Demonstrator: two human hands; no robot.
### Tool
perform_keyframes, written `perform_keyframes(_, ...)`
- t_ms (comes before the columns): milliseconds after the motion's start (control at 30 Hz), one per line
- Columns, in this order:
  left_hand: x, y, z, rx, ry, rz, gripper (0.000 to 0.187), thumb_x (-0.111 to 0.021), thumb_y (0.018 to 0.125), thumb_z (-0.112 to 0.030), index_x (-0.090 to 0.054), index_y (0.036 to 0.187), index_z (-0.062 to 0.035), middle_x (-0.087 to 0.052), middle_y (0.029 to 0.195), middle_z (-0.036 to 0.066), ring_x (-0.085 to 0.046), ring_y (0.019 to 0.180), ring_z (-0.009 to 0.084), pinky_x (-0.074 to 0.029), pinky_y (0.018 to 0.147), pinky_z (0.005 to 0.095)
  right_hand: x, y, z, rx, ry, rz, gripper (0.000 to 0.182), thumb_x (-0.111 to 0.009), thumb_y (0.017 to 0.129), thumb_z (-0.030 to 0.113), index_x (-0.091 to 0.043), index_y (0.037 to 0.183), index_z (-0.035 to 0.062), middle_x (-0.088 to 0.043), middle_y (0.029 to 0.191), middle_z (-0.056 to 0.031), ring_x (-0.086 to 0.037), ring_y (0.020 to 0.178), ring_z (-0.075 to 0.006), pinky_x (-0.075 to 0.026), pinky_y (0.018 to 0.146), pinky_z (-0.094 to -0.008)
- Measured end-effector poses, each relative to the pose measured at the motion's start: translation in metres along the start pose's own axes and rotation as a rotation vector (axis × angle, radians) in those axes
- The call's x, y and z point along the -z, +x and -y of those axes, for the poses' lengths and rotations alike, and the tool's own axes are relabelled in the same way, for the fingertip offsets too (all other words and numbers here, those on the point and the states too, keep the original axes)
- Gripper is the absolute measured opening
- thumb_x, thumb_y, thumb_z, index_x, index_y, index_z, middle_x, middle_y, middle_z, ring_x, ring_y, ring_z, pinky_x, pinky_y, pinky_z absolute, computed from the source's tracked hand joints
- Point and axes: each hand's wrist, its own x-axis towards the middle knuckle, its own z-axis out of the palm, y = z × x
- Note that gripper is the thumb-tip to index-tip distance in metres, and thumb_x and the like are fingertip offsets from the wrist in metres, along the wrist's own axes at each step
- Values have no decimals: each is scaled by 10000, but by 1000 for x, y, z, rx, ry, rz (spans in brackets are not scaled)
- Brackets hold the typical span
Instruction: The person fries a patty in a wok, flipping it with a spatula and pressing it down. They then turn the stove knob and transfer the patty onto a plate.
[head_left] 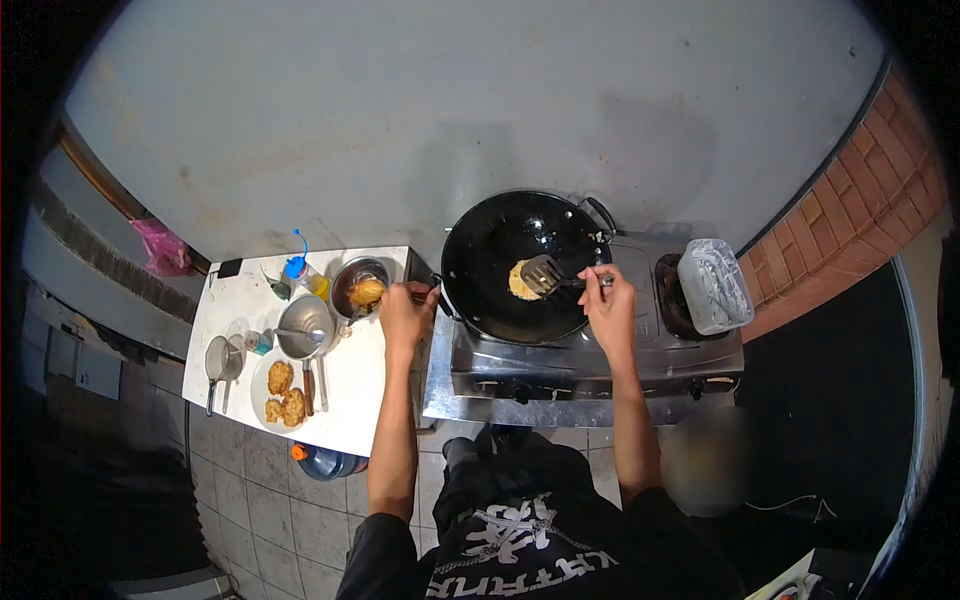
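Fritter (517,284), small and pale golden, lies near the middle of the wok (484,300), which sits towards the left end of the stove (610,368), close to its back edge. The right hand (608,298) grasps the handle of a slotted spatula (543,275), reaching in from the wok's right side, and the blade overlaps the fritter's right part. Whether the metal is under the food or only above it cannot be told from here. The left hand (405,310) appears wrapped around the wok's left handle (442,301), though its fingers are partly hidden.

For clean work, the blade is best laid low and nearly flat, its front edge against the wok, so that it slides beneath the fritter rather than cutting into it. Short, gentle pushes should free any stuck patch; a hard shove could tear so thin a piece or send it up the far wall. The wok's curve can serve as a backstop. A firm left hand matters too, since a rounded pan may rock under sideways force. Hot oil probably calls for slow wrist turns and no sudden flick.

On the tabletop (345,405) beside the stove, a plate (259,390) near the front edge bears 3 browned pieces (280,377), and a metal bowl (345,275) near the right back corner holds more fried food (366,292).
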Motion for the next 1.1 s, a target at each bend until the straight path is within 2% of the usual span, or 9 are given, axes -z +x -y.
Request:
perform_keyframes(433, 0, 0, -1, -4, 6, 3, 247, -773, 748, -212, -712, 815, 18, -690, 737, 166, -684, 698, 295, -524, 668, 360, -24, -5, -16, 13, -3, -46, 156, -598, 920, 97, -575, 866, -47, -615, 627, -107, -612, 522, -139, -444, 465, -283)
perform_keyframes(600, 1, 2, -3, -4, 17, 2, 251, -777, 744, -214, -710, 806, 20, -689, 726, 161, -686, 695, 288, -525, 664, 357, -30, -5, -22, 147, 23, 48, 120, -608, 906, 66, -585, 859, -42, -622, 632, -124, -623, 516, -159, -446, 462, -291)
perform_keyframes(700, 2, -1, -5, -23, 10, -19, 246, -779, 742, -214, -711, 803, 14, -689, 718, 154, -686, 686, 282, -526, 659, 355, -23, -5, -19, 28, 7, -16, 115, -609, 905, 69, -588, 864, -36, -617, 616, -121, -625, 515, -161, -443, 459, -292)
perform_keyframes(767, 2, -1, -4, -28, 26, -18, 244, -780, 741, -216, -712, 803, 11, -689, 716, 151, -687, 682, 278, -527, 657, 355, -30, -1, -21, 59, -15, 3, 113, -606, 908, 77, -589, 883, -32, -619, 612, -115, -624, 519, -150, -441, 458, -288)
perform_keyframes(800, 1, -1, -5, -34, 42, -20, 243, -781, 739, -217, -713, 803, 7, -690, 713, 148, -688, 679, 275, -528, 655, 354, -35, -1, -24, 183, -10, 12, 124, -574, 935, 79, -592, 871, -26, -587, 605, -36, -538, 498, -59, -402, 446, -216)
perform_keyframes(833, 1, 0, -4, -39, 41, -19, 243, -781, 739, -217, -713, 803, 7, -690, 713, 148, -688, 679, 275, -528, 655, 354, -32, -2, -25, 184, -10, 6, 124, -574, 935, 79, -592, 871, -26, -587, 605, -36, -538, 498, -59, -402, 446, -216)
perform_keyframes(933, 0, 0, -1, -16, 20, -15, 240, -784, 736, -219, -713, 796, 3, -691, 713, 142, -688, 679, 273, -527, 653, 353, -20, -6, -9, 61, 14, 2, 124, -580, 932, 81, -603, 880, -30, -592, 613, -44, -564, 514, -76, -417, 459, -231)
perform_keyframes(1033, -2, -2, 2, -27, 0, -44, 240, -786, 732, -224, -713, 787, -3, -692, 713, 138, -687, 677, 275, -525, 651, 356, -23, -2, -9, 102, -26, -51, 142, -602, 913, 89, -585, 851, -37, -609, 611, -121, -613, 505, -148, -439, 455, -284)
perform_keyframes(1100, -3, -1, -1, -13, 50, -33, 237, -788, 730, -235, -715, 782, -16, -692, 712, 132, -684, 678, 280, -524, 649, 362, -31, 0, -19, 158, 14, 23, 143, -610, 907, 86, -584, 851, -43, -616, 620, -129, -620, 510, -156, -445, 455, -294)
